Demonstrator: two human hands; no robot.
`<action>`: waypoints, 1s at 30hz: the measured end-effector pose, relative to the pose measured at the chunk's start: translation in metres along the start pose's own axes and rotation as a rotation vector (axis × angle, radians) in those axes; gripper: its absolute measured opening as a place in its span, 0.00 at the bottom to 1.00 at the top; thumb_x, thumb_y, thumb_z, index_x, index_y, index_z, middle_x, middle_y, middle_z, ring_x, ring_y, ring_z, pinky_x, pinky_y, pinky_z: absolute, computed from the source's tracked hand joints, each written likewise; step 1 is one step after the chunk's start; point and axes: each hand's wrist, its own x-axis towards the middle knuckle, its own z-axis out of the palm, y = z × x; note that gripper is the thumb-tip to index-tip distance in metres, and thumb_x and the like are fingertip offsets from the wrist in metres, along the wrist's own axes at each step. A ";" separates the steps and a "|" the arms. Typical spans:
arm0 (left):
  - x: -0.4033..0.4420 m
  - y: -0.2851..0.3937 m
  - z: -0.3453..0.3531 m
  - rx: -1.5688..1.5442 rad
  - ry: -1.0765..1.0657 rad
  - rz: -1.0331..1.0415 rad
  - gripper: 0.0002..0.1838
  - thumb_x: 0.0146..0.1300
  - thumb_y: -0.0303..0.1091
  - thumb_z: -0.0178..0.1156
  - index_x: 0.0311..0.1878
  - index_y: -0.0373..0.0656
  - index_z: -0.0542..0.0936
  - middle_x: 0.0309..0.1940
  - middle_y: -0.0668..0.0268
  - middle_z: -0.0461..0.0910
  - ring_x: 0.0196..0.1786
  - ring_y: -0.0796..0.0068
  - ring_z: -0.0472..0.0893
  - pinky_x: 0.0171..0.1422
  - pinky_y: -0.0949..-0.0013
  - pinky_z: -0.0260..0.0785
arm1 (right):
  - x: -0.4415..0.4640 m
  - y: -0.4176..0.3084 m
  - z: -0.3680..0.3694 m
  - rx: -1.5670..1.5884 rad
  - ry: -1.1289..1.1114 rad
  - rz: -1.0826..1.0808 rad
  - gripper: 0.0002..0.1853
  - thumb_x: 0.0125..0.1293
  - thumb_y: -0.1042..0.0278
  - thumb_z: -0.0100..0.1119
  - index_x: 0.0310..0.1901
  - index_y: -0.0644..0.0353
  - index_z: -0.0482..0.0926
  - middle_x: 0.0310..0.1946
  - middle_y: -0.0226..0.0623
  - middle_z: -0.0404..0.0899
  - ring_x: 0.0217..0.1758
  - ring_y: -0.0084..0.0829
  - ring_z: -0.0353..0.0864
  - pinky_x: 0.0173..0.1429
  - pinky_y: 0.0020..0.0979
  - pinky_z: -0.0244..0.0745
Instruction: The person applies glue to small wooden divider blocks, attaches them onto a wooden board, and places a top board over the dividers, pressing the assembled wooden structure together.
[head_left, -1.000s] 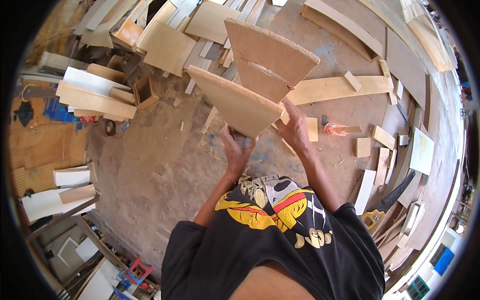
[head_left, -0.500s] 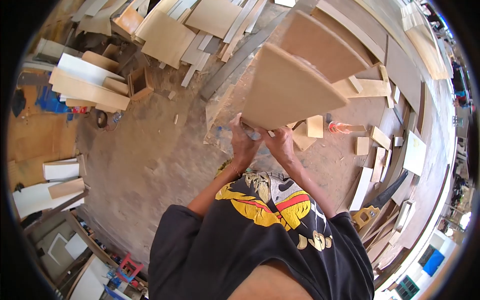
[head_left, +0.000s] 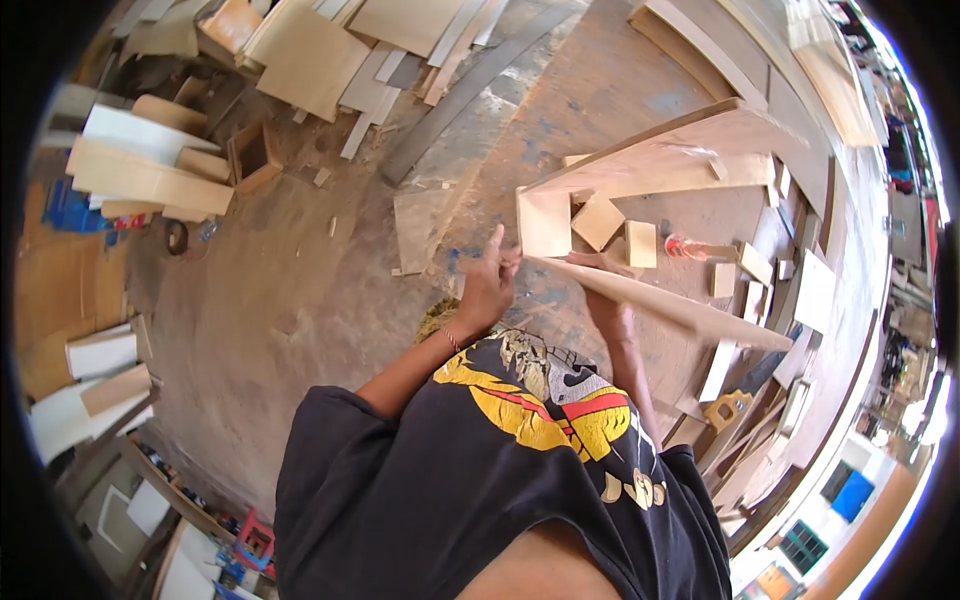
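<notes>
Wooden frame [head_left: 546, 224] is in front of the person, just beyond the hands: two long boards joined by one short end board, far end open, boards spreading apart to the right. Pale bare wood, plain inner face on the end board, no paint visible; upper board shows a darker brown outer edge. Lower board blurs along its length, so surface detail there is lost. No brand or mark readable on the wood. Red-labelled bottle [head_left: 686, 248] shows between the two boards, lettering too small to read. Black shirt [head_left: 430, 500] carries a yellow, red and grey print plus a few pale letter-like shapes, not legible. Left hand [head_left: 487, 288] is at the closed end, just left of the lower corner: index finger points up, other fingers bent toward the wood, contact or grip can't be confirmed. Right hand [head_left: 607, 308] is at the lower board, right of that corner: fingers show on the inner side, wrist on the outer side, board hides the middle, so can't tell if it is clamped. Two wood blocks, a tilted one [head_left: 598, 221] and an upright one [head_left: 641, 244], show between the boards. Saw [head_left: 728, 410] with yellow handle sits off to the right, near the right sleeve.
</notes>
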 end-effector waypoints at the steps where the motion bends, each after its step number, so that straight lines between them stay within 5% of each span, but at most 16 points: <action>1: -0.003 -0.001 0.008 0.000 -0.026 0.007 0.35 0.59 0.17 0.52 0.68 0.31 0.49 0.49 0.50 0.76 0.48 0.71 0.80 0.52 0.73 0.72 | 0.001 0.000 -0.015 0.035 -0.051 -0.031 0.07 0.55 0.75 0.61 0.37 0.63 0.80 0.36 0.39 0.82 0.44 0.31 0.81 0.50 0.31 0.75; 3: -0.008 -0.008 0.023 -0.145 -0.060 0.075 0.33 0.58 0.18 0.51 0.66 0.29 0.51 0.42 0.47 0.79 0.44 0.61 0.82 0.46 0.67 0.74 | 0.000 0.020 -0.034 0.107 -0.037 -0.035 0.09 0.58 0.67 0.57 0.35 0.64 0.80 0.34 0.39 0.82 0.44 0.33 0.80 0.56 0.36 0.72; 6: -0.001 -0.003 0.024 -0.162 -0.189 0.031 0.31 0.56 0.23 0.56 0.62 0.30 0.57 0.43 0.48 0.80 0.43 0.62 0.82 0.43 0.67 0.75 | 0.001 0.028 -0.062 0.016 -0.103 0.101 0.27 0.49 0.41 0.55 0.32 0.63 0.78 0.31 0.38 0.80 0.46 0.34 0.78 0.55 0.33 0.69; 9: 0.011 0.009 0.009 0.053 -0.245 -0.072 0.31 0.52 0.26 0.61 0.60 0.33 0.60 0.43 0.51 0.79 0.40 0.63 0.82 0.42 0.67 0.74 | 0.005 0.039 -0.066 0.221 -0.169 0.054 0.31 0.49 0.37 0.49 0.31 0.64 0.78 0.29 0.37 0.79 0.46 0.34 0.78 0.53 0.31 0.70; 14: 0.046 0.036 -0.040 0.256 -0.100 -0.050 0.35 0.47 0.29 0.68 0.58 0.36 0.64 0.43 0.55 0.77 0.41 0.66 0.79 0.45 0.69 0.72 | -0.004 0.020 -0.059 0.414 -0.049 0.140 0.29 0.55 0.39 0.46 0.30 0.64 0.78 0.28 0.32 0.76 0.36 0.26 0.75 0.43 0.27 0.69; 16: 0.071 0.038 -0.054 0.285 -0.284 0.234 0.39 0.43 0.30 0.71 0.60 0.35 0.64 0.46 0.56 0.74 0.46 0.66 0.76 0.50 0.68 0.70 | -0.011 0.020 -0.058 0.416 -0.014 0.156 0.19 0.56 0.51 0.52 0.29 0.63 0.77 0.28 0.30 0.75 0.31 0.21 0.71 0.39 0.25 0.68; 17: 0.086 0.037 -0.057 0.293 -0.296 0.246 0.39 0.43 0.30 0.71 0.60 0.35 0.64 0.46 0.56 0.74 0.46 0.66 0.76 0.50 0.68 0.70 | -0.013 0.019 -0.055 0.333 -0.001 0.153 0.08 0.53 0.66 0.57 0.28 0.62 0.77 0.28 0.29 0.76 0.32 0.20 0.72 0.39 0.23 0.68; 19: 0.118 0.031 -0.059 0.420 -0.758 0.066 0.44 0.40 0.30 0.72 0.62 0.37 0.62 0.52 0.58 0.72 0.52 0.67 0.73 0.52 0.65 0.69 | -0.018 0.017 -0.055 0.155 0.036 0.223 0.03 0.49 0.74 0.59 0.28 0.61 0.77 0.27 0.29 0.77 0.34 0.20 0.73 0.41 0.24 0.70; 20: 0.132 0.028 -0.059 0.244 -0.887 -0.038 0.50 0.41 0.34 0.73 0.67 0.38 0.55 0.62 0.61 0.64 0.61 0.68 0.66 0.62 0.65 0.63 | -0.019 0.016 -0.053 0.155 0.058 0.218 0.03 0.49 0.74 0.59 0.28 0.61 0.77 0.27 0.29 0.77 0.34 0.20 0.73 0.41 0.24 0.70; 21: 0.137 0.027 -0.053 0.257 -0.903 -0.023 0.50 0.41 0.34 0.73 0.67 0.38 0.55 0.62 0.61 0.64 0.61 0.68 0.66 0.62 0.65 0.63 | -0.021 0.018 -0.053 0.262 0.068 0.209 0.03 0.49 0.74 0.59 0.28 0.60 0.77 0.27 0.29 0.77 0.35 0.20 0.74 0.42 0.24 0.70; 23: 0.148 0.029 -0.047 0.033 -0.824 0.379 0.52 0.44 0.36 0.72 0.70 0.39 0.51 0.69 0.62 0.54 0.69 0.70 0.56 0.71 0.65 0.50 | -0.021 0.023 -0.044 0.355 0.057 0.208 0.03 0.53 0.72 0.59 0.30 0.60 0.77 0.29 0.31 0.78 0.37 0.23 0.75 0.44 0.26 0.71; 24: 0.152 0.035 -0.046 0.039 -0.879 0.363 0.53 0.47 0.37 0.71 0.71 0.39 0.46 0.71 0.62 0.49 0.71 0.69 0.52 0.75 0.65 0.38 | -0.019 0.031 -0.044 0.329 0.045 0.210 0.03 0.57 0.72 0.58 0.32 0.60 0.77 0.32 0.32 0.78 0.39 0.26 0.76 0.45 0.27 0.73; 25: 0.170 0.010 -0.041 0.350 -0.821 0.720 0.52 0.47 0.36 0.71 0.71 0.40 0.48 0.70 0.63 0.54 0.71 0.70 0.54 0.75 0.64 0.39 | -0.018 0.046 -0.035 0.274 0.115 0.271 0.03 0.59 0.78 0.54 0.32 0.60 0.77 0.32 0.31 0.78 0.39 0.24 0.76 0.45 0.27 0.73; 26: 0.171 0.029 -0.037 0.335 -0.906 0.899 0.51 0.46 0.35 0.71 0.69 0.39 0.50 0.66 0.62 0.61 0.68 0.70 0.58 0.74 0.63 0.42 | -0.014 0.038 -0.030 0.241 0.132 0.307 0.01 0.59 0.74 0.56 0.33 0.59 0.77 0.32 0.28 0.78 0.40 0.22 0.76 0.46 0.27 0.73; 27: 0.153 0.043 -0.035 -0.016 -0.911 0.396 0.50 0.44 0.31 0.70 0.69 0.40 0.52 0.60 0.63 0.67 0.65 0.71 0.63 0.73 0.64 0.46 | -0.012 0.034 -0.025 0.250 0.162 0.255 0.04 0.59 0.73 0.57 0.37 0.58 0.77 0.34 0.27 0.77 0.42 0.22 0.75 0.47 0.27 0.73; 30: 0.138 0.062 -0.030 -0.331 -0.909 0.117 0.49 0.40 0.25 0.71 0.66 0.40 0.54 0.57 0.65 0.68 0.63 0.72 0.66 0.69 0.67 0.56 | -0.009 0.026 -0.025 0.252 0.041 0.350 0.13 0.58 0.70 0.58 0.45 0.59 0.72 0.36 0.30 0.75 0.43 0.24 0.74 0.48 0.27 0.71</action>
